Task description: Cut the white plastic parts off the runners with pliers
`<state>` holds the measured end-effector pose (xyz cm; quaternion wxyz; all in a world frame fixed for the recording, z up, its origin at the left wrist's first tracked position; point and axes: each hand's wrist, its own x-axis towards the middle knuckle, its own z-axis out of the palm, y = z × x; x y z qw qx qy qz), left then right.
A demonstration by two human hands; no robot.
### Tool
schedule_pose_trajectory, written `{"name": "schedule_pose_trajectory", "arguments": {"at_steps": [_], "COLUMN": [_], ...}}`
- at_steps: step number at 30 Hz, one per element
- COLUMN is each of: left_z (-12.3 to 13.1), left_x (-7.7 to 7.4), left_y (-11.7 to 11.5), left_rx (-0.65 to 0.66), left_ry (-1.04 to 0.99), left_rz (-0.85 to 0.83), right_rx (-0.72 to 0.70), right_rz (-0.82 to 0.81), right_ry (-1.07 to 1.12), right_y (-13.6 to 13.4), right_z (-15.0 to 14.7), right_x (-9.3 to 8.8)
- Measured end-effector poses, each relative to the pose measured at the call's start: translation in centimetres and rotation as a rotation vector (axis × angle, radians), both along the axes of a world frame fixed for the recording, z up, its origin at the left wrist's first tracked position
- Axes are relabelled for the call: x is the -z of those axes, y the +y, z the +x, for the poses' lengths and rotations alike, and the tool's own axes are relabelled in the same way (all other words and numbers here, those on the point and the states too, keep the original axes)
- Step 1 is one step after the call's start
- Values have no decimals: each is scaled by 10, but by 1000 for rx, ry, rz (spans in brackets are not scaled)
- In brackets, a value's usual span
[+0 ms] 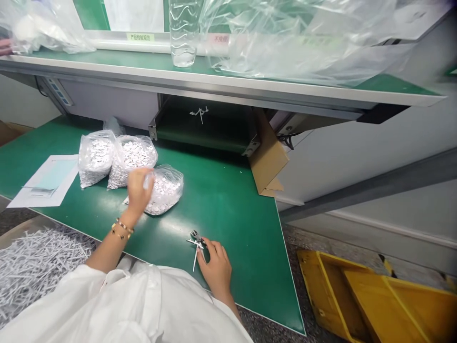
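My left hand [140, 189], its fingers curled and slightly blurred, is at the near-left rim of a clear plastic bag [166, 190] full of small white pieces. What lies between those fingers, if anything, is hidden. On the green tabletop [243, 238], my right hand [216, 267] closes around a pair of side cutters [195, 235], jaws pointing away from me. A thin white plastic sprue [194, 259] sits at the fingertips, against the cutters. Two more open bags, one on the left [95, 157] and one in the middle [134, 155], hold similar white pieces.
White papers [48, 183] lie at the left. Below the table edge, a container holds a heap of white sprues [43, 267]. A dark conveyor [203, 126] carries one sprue [200, 114]. Cardboard [267, 162] stands beside it. Overhead, a shelf bears a bottle [183, 35]. Yellow bins [374, 295] are right.
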<state>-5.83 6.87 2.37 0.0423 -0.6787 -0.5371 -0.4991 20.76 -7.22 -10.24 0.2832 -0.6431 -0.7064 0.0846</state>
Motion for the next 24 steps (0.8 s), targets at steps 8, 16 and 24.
{"name": "schedule_pose_trajectory", "arguments": {"at_steps": [8,16,24], "left_z": [97,71,-3], "left_x": [79,89,81], "left_y": [-102,-109,-119], "left_rx": [828,636,22], "left_ry": [662,605,-472], "left_rz": [-218,-278,-441], "right_rx": [-27,-84,-160], "right_rz": [-9,-20,-141], "right_ry": [-2,-33,-18], "right_y": [-1,-5,1], "right_z": [5,9,1], "right_x": [7,4,0]}}
